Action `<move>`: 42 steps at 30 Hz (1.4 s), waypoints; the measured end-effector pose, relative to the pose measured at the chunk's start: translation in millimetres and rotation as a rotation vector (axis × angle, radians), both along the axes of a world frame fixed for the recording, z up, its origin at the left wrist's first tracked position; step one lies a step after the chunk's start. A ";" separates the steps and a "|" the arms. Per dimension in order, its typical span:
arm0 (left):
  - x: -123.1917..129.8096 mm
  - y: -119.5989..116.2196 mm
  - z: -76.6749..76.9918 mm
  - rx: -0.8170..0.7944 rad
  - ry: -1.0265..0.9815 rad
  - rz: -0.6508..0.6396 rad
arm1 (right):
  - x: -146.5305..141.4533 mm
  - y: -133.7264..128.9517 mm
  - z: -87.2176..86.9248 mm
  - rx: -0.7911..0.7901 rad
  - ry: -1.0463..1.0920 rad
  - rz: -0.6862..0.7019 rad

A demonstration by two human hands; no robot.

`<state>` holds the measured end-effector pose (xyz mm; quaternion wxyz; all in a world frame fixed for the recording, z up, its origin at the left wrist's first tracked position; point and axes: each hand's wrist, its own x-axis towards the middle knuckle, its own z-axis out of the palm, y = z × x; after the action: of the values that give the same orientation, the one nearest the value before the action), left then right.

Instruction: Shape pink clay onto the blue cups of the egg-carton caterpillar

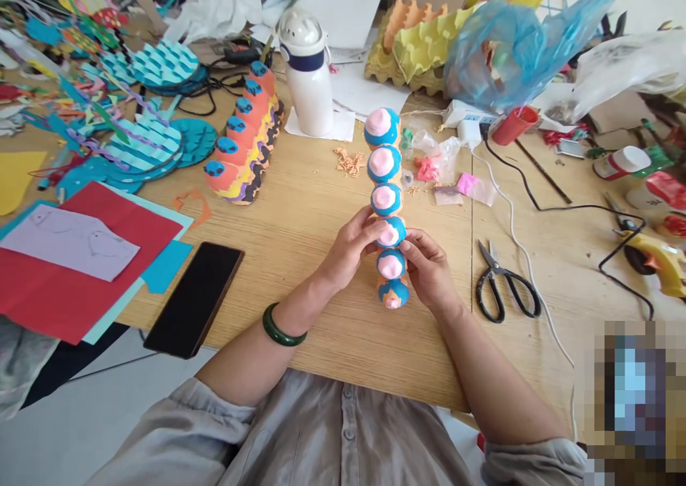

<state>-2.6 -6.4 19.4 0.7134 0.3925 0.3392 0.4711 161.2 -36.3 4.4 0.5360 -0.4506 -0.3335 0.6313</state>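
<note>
A strip of egg carton (384, 161) stretches away from me over the table, its row of bumps coated in blue with pink clay pressed on top. The bump nearest me still shows orange carton and carries only a small pink dab. My left hand (351, 246) grips the strip's left side, with the thumb lying on the pink clay of a bump. On the opposite side my right hand (429, 264) pinches the edge, fingers curled beneath. The undersides of the strip and some fingertips are hidden.
Black-handled scissors (504, 286) lie at right beside a white cable (517, 239). A phone (196, 296) and coloured paper (91, 250) are at left. Farther back stand a painted egg-carton piece (244, 143), a white bottle (308, 78), orange scraps (350, 163) and clay packets (436, 161).
</note>
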 end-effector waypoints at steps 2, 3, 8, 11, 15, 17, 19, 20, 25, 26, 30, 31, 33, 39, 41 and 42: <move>0.4 -1.0 1.7 0.004 -0.002 -0.005 | 0.0 -0.2 -1.1 0.026 -0.008 -0.013; 0.9 -1.4 2.3 0.010 0.011 -0.003 | 0.0 -0.3 -1.6 0.038 -0.014 -0.011; 3.7 -2.8 3.0 0.006 0.020 0.041 | 0.4 -1.0 -2.6 0.069 -0.072 0.024; 4.1 -3.2 1.8 -0.022 -0.002 0.002 | -0.5 -1.0 -1.9 0.082 -0.094 0.012; 4.0 -3.1 0.0 -0.083 -0.060 -0.026 | -2.0 -0.6 -1.1 0.133 -0.062 0.004; 4.5 -3.2 -0.1 -0.088 -0.064 0.000 | -1.9 -0.7 -0.9 0.121 -0.054 0.012; 5.1 -3.4 0.1 -0.077 -0.036 0.028 | -1.5 -0.7 -0.5 0.067 -0.050 0.023; 5.3 -3.4 0.0 -0.073 -0.021 0.032 | -1.3 -0.6 -0.2 0.032 -0.040 0.029; 4.9 -3.4 -2.4 -0.097 -0.096 -0.042 | 1.2 3.2 0.7 -0.098 0.115 -0.052; 4.9 -3.6 -2.9 -0.093 -0.117 -0.062 | 2.0 4.3 0.3 -0.114 0.141 -0.063; 6.3 -4.7 -4.2 -0.057 -0.129 -0.060 | 4.6 7.2 -3.1 -0.118 0.143 -0.014; 7.0 -4.9 -4.6 -0.052 -0.112 -0.037 | 4.7 7.4 -3.8 -0.110 0.134 0.002; 8.4 -4.8 -5.7 -0.046 -0.061 0.007 | 4.7 7.4 -4.6 -0.104 0.135 0.028; 8.1 -3.8 -9.8 -0.058 -0.083 -0.028 | 5.8 5.9 -3.1 -0.173 0.174 0.045; 7.3 -3.6 -10.9 -0.079 -0.109 -0.041 | 6.5 5.4 -2.7 -0.184 0.166 0.036; 6.9 -3.6 -11.2 -0.087 -0.109 -0.034 | 6.8 5.3 -2.7 -0.185 0.166 0.033</move>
<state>4.3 -9.9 8.2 0.7553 0.3405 0.3133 0.4642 167.9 -31.0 1.7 0.5075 -0.4388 -0.2356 0.7031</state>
